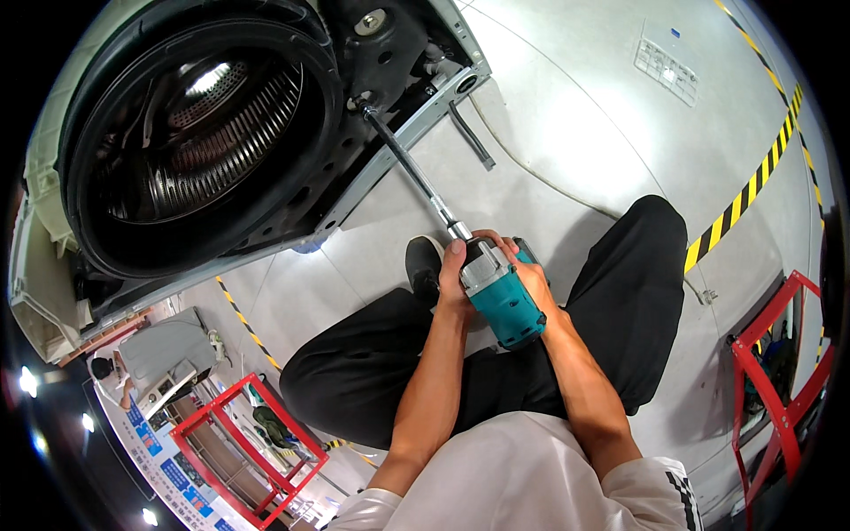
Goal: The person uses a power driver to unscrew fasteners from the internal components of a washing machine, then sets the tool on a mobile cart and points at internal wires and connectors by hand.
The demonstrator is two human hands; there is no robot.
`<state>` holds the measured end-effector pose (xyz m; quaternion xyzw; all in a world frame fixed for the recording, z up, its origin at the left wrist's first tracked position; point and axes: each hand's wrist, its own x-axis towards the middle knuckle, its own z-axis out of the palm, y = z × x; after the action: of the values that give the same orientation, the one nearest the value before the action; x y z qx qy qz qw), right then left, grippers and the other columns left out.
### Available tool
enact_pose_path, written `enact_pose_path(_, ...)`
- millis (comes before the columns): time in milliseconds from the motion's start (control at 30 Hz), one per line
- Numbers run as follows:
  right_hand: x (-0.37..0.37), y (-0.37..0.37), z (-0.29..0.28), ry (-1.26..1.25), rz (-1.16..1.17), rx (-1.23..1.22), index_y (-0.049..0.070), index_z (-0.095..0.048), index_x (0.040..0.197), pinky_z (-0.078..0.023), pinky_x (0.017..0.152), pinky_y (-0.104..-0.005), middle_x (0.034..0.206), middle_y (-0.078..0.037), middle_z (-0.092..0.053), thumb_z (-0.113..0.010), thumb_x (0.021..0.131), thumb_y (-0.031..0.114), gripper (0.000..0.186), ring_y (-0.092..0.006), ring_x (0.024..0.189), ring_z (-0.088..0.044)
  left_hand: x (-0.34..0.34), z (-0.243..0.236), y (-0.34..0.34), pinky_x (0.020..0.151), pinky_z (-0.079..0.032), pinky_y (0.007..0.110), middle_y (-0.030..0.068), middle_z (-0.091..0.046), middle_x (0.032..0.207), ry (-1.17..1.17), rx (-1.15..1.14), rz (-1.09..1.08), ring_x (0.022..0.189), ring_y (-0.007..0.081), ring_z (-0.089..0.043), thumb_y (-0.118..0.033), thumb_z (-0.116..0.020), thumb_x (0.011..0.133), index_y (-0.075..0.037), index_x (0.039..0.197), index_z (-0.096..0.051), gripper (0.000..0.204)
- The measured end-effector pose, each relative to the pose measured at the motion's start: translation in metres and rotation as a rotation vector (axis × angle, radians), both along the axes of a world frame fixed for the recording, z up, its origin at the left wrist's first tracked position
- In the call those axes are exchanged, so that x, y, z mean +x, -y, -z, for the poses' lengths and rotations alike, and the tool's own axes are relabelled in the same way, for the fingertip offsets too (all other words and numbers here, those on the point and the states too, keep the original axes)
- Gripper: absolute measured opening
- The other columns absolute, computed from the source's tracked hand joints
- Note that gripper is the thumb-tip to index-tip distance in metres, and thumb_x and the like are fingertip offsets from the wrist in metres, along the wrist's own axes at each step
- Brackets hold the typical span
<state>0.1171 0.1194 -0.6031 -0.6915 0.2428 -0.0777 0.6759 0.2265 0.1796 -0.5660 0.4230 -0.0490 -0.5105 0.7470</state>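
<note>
Both my hands grip a teal cordless impact wrench (505, 305) with a grey metal nose, in front of my lap. My left hand (452, 276) is wrapped round the left of its nose; my right hand (529, 273) closes round the right side, the handle mostly hidden by it. A long steel extension bar (412, 168) runs from the wrench up and left. Its far end meets the black inner front of a front-loading washing machine (354, 199), right of the door opening. What sits under that tip is too small to tell. A black rubber gasket (332, 115) rings the steel drum (221, 159).
A power cord (549, 181) trails across the grey floor beside the machine. A dark metal bracket (472, 137) juts from the machine's edge. Red metal frames (779, 398) stand at right and lower left. Yellow-black tape (742, 199) marks the floor. A floor grate (666, 73) lies farther off.
</note>
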Motion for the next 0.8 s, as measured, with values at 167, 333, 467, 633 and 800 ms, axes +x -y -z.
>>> enact_pose_path(167,0.002,0.0,-0.001,0.024,0.06,0.015,0.006,-0.055,0.103,-0.045,0.064,-0.0319,0.078,-0.013,-0.06,-0.051,0.083,0.012,0.021,-0.0251,0.072,-0.059,-0.001,0.001,-0.001,0.078,-0.041,0.034,0.0154,-0.058,0.071,0.009,0.008,0.002,0.088,0.0272,-0.048,-0.057,-0.035,0.08,0.002,0.086,-0.053,0.061)
enact_pose_path(333,-0.002,-0.001,0.008,0.0,0.016,-0.004,0.006,-0.055,0.105,-0.046,0.064,-0.0317,0.08,-0.012,-0.061,-0.049,0.087,0.014,0.022,-0.0245,0.072,-0.06,-0.002,0.001,0.002,0.078,-0.04,0.033,0.0158,-0.058,0.071,0.02,0.013,0.008,0.088,0.0272,-0.049,-0.056,-0.034,0.081,0.003,0.087,-0.052,0.062)
enact_pose_path(467,-0.002,0.0,0.005,0.017,0.007,-0.033,0.005,-0.056,0.103,-0.045,0.063,-0.032,0.078,-0.015,-0.059,-0.052,0.082,0.011,0.023,-0.0265,0.072,-0.059,-0.001,-0.001,0.003,0.079,-0.04,0.033,0.0163,-0.058,0.07,0.04,-0.007,0.013,0.087,0.0273,-0.049,-0.056,-0.033,0.082,0.004,0.087,-0.052,0.063)
enact_pose_path(633,0.006,-0.002,-0.007,0.049,0.064,-0.032,0.004,-0.056,0.1,-0.045,0.062,-0.0332,0.076,-0.017,-0.058,-0.055,0.073,0.007,0.028,-0.0293,0.069,-0.059,0.001,-0.002,-0.002,0.079,-0.04,0.033,0.0164,-0.058,0.07,0.026,-0.016,0.001,0.085,0.0273,-0.049,-0.055,-0.032,0.082,0.004,0.086,-0.053,0.063)
enact_pose_path(800,-0.002,0.0,0.003,0.033,0.025,-0.027,0.003,-0.055,0.104,-0.045,0.063,-0.0331,0.077,-0.018,-0.059,-0.055,0.075,0.008,0.029,-0.0288,0.071,-0.059,0.0,0.0,0.004,0.079,-0.04,0.033,0.0163,-0.058,0.07,0.032,-0.056,0.034,0.084,0.0271,-0.049,-0.054,-0.032,0.083,0.004,0.086,-0.053,0.061)
